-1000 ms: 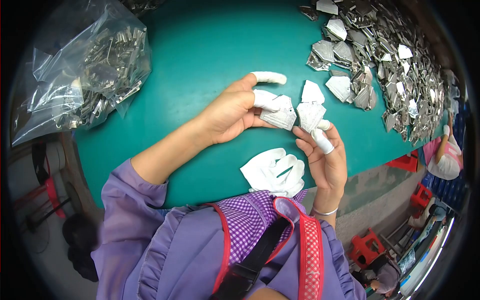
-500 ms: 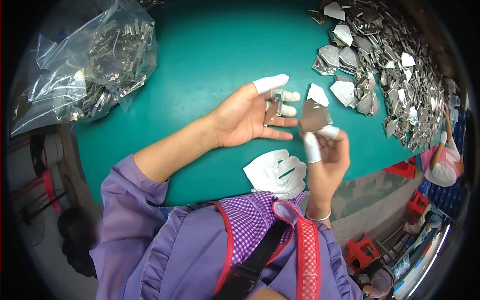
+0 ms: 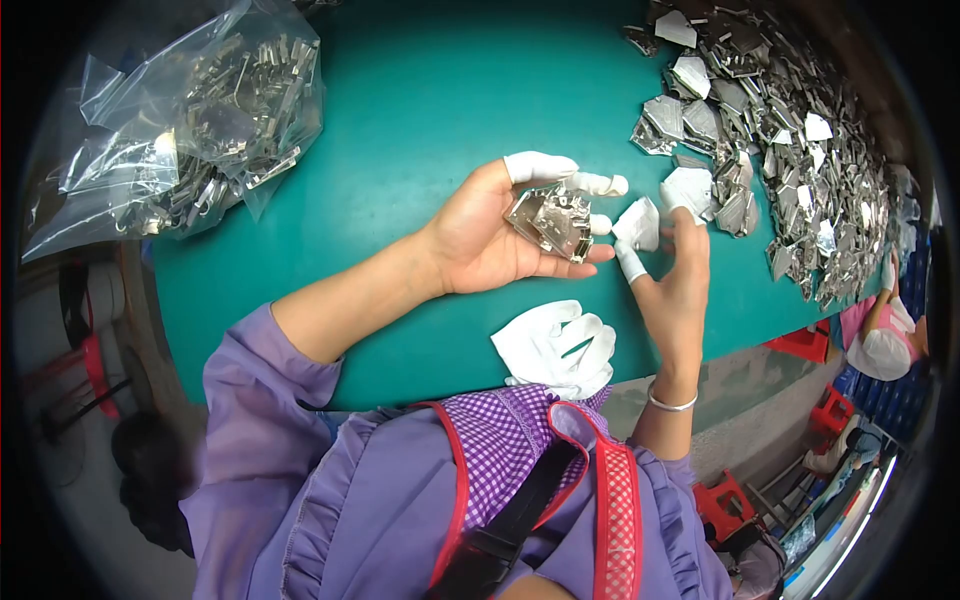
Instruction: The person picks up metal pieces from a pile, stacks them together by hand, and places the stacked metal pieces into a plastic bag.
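Here, a white glove [image 3: 550, 340] is lying near the apron [image 3: 500, 435]. Beyond it, the left hand [image 3: 485, 235], palm up and loosely open, is cradling a shiny metal piece [image 3: 555, 222]; the half-open right hand [image 3: 677, 285] is thumbing a pale plate [image 3: 638, 222] near the metal pile [image 3: 815, 180].

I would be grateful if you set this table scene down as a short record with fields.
Surface: green table
Left hand: palm up, shiny silver metal piecework on its fingers; exact count unclear
Right hand: thumb and forefinger at a small pale flat plate; grip unclear
Finger covers: white, on both hands
Near edge: white fabric glove
Far left: clear plastic bag of metal parts
Far right: large heap of silver-grey metal pieces
Beyond: another person
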The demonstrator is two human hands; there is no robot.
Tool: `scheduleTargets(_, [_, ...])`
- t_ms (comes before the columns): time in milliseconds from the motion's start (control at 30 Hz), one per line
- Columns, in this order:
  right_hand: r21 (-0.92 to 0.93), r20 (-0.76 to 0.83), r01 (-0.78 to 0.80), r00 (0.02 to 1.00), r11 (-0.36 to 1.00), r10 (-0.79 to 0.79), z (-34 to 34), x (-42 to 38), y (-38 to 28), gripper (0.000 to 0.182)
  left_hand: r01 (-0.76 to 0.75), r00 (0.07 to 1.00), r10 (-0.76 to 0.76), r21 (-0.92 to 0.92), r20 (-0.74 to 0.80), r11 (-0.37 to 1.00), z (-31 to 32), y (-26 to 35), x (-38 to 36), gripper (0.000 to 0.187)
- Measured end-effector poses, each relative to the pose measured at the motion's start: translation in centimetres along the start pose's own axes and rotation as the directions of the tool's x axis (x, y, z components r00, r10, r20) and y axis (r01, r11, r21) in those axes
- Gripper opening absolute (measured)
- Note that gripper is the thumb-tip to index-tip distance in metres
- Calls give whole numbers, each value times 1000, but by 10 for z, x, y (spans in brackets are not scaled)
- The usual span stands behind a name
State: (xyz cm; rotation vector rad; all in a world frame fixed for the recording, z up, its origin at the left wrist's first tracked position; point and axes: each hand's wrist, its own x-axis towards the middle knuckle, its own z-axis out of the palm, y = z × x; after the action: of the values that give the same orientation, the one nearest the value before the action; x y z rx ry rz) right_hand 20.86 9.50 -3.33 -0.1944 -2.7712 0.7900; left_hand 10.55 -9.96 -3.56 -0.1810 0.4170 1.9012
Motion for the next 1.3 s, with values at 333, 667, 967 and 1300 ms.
scheduleTargets(333, [648,243,-483,864,588,442,-18,-21,-1,21,62,997,-62,-1,-49,998,-3,-8,3,41])
scheduleTargets(667, [274,-191,187,972,943,-137,-17,9,-16,27,137,990,-137,-5,12,991,-12,-13,7,44])
scheduleTargets(967, [-370,-51,155,981,916,-186,-20,12,17,27,50,998,-49,11,-28,999,-6,-14,3,41])
scheduleTargets(1300, [152,-6,195,981,969,-196,-38,-1,-21,29,-79,987,105,199,-119,977,0,-19,6,40])
